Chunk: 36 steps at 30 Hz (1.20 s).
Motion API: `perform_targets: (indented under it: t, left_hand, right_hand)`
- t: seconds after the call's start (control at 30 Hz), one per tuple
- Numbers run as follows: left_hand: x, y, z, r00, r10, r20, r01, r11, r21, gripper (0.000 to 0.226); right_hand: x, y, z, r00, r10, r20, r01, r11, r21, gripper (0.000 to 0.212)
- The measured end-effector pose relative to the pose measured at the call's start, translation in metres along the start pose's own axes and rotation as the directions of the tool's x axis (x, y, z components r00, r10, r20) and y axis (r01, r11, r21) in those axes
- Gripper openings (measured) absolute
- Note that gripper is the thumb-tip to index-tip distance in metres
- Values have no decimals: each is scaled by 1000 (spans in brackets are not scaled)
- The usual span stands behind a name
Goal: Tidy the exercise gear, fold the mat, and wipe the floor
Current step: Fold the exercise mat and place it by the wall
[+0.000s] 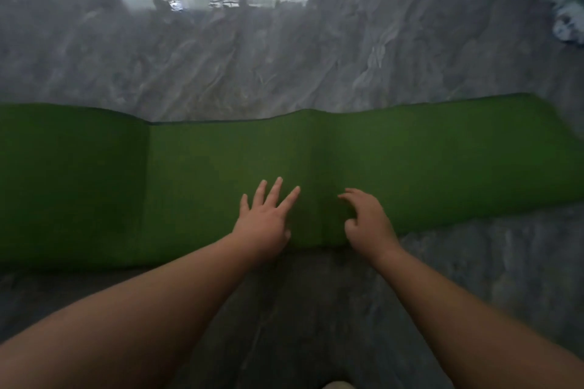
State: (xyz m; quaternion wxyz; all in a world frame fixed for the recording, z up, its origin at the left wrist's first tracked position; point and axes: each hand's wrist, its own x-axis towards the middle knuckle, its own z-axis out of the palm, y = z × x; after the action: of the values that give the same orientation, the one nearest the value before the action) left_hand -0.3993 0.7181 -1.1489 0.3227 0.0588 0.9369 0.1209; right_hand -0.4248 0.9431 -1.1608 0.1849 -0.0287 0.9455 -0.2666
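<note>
No writing, label or number can be read anywhere — the frame is blurred.

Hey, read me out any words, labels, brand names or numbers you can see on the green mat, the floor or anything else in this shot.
None can be read.
green mat: plain, no print or logo shows.
marble floor: only veining and reflections.
white patterned cloth at the right edge: too blurred to tell whether it bears any text.
</note>
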Motion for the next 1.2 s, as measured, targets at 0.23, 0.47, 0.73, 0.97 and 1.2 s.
perform_targets:
  t: [0.23,0.47,0.73,0.97,1.2]
  left_hand:
    - [42,57,11,999,40,29,-42,996,75,91]
    - [46,60,29,1000,4,-13,-2,995,100,97]
    - [39,76,37,986,88,-143,-78,994,71,87]
    - [46,76,42,982,116,-145,-100,988,118,84]
    - [58,85,32,993,115,1,-113,975,193,88]
  right_hand:
    - [-5,51,0,820,436,-370,-416,899,139,66]
    - [6,71,-17,579,738,-345,-518,661,543,72]
    - [10,109,-24,324,937,-134,-225,213,951,54]
    - [-6,123,-40,447,872,-200,-131,285,950,44]
    - [-21,160,-36,411,911,23,-244,85,966,35]
